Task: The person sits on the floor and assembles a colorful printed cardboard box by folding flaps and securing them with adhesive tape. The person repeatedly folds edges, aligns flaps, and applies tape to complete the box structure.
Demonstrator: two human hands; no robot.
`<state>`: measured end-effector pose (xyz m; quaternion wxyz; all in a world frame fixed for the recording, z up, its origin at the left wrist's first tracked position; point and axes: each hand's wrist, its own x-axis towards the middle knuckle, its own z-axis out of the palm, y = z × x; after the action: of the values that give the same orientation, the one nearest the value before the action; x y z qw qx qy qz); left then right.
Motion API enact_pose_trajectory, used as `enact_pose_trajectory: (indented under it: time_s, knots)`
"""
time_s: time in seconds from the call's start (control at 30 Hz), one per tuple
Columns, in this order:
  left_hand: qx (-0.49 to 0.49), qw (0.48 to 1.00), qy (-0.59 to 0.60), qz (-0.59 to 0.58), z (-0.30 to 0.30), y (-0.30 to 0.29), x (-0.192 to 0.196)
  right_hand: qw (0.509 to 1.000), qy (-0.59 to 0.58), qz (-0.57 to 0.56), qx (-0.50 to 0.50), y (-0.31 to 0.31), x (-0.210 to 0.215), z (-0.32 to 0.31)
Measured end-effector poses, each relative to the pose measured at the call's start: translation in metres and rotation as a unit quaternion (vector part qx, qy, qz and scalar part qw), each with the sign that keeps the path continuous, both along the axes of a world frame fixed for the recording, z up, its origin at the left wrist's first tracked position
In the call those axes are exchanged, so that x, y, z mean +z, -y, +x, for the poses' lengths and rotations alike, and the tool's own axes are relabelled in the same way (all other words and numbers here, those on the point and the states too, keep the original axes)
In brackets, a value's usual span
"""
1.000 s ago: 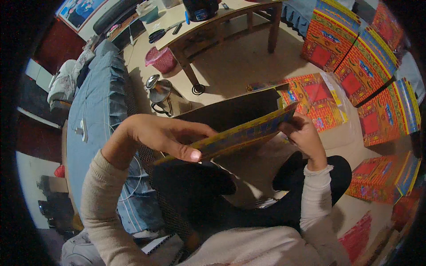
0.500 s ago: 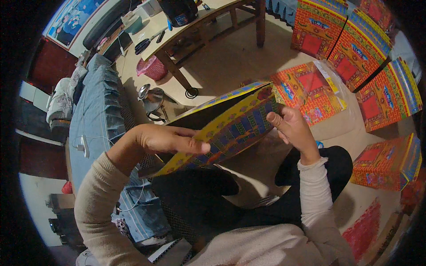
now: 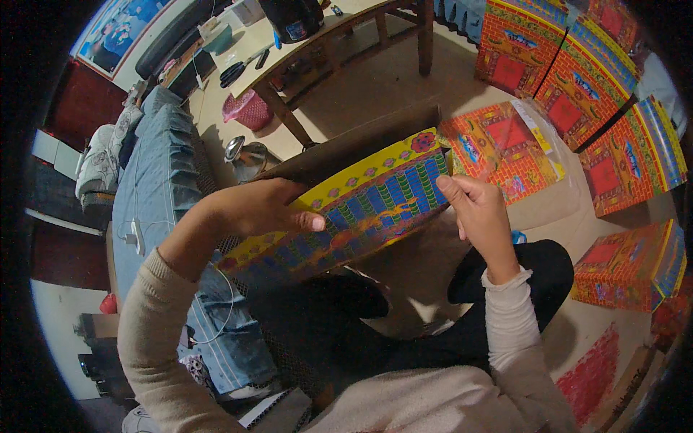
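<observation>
Printed box (image 3: 375, 202): slanted above the person's lap, its blue patterned panel facing up, the right end higher in view than the left
Left hand (image 3: 260, 209): its grip holds the box wall near the yellow edge (image 3: 361, 177), thumb on the printed face, fingers hidden behind; flat, spread pressure seems wiser than digging the thumb in
Right hand (image 3: 482, 213): thumb at the panel's right end, fingers curled; I cannot tell whether this grip closes on the card, and a light pinch right at the corner would likely guide it best
Yellow edge: worth moving with both hands at 1 pace, since pulling from 1 end alone could twist the card
Brown panel (image 3: 415, 126): apart from the yellow edge, with a dark gap between; fingers inside are best drawn clear before any pressing
Dark trousers (image 3: 339, 310): below the box, probably a useful rest if it wobbles
Flat printed card (image 3: 498, 137): on the floor beyond the right hand, near enough to deserve care
Worktop (image 3: 251, 37): well apart, with scissors (image 3: 234, 74) on it
</observation>
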<state>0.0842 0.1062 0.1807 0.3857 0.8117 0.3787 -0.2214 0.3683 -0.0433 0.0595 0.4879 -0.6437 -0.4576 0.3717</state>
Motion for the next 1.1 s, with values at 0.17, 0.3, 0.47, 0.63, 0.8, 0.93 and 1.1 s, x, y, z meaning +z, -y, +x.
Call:
enact_pose_trajectory:
  time_s: [0.17, 0.3, 0.47, 0.63, 0.8, 0.93, 1.1]
  knots:
    - [0.062, 0.991, 0.084, -0.079, -0.026, -0.004, -0.004, 0.998, -0.039, 0.041, -0.018, 0.0, -0.007, 0.002]
    - [0.148, 0.984, -0.058, -0.08, -0.023, -0.005, 0.012, 0.999, -0.02, 0.021, -0.032, 0.002, -0.016, 0.007]
    - [0.135, 0.989, -0.058, -0.032, -0.015, 0.002, 0.014, 0.994, -0.032, 0.073, -0.079, 0.0, -0.014, -0.005]
    - [0.09, 0.993, -0.068, 0.02, -0.019, -0.007, -0.006, 0.985, 0.104, 0.079, -0.116, 0.003, -0.015, -0.012]
    - [0.063, 0.978, 0.007, 0.199, -0.024, -0.003, -0.031, 0.952, 0.253, 0.08, -0.151, 0.009, -0.012, -0.02]
    - [0.087, 0.942, 0.047, 0.32, -0.03, 0.005, -0.052, 0.909, 0.339, 0.162, -0.178, 0.008, -0.02, -0.018]
    - [0.071, 0.963, 0.052, 0.254, -0.027, 0.005, -0.045, 0.873, 0.409, 0.198, -0.176, 0.017, -0.003, -0.021]
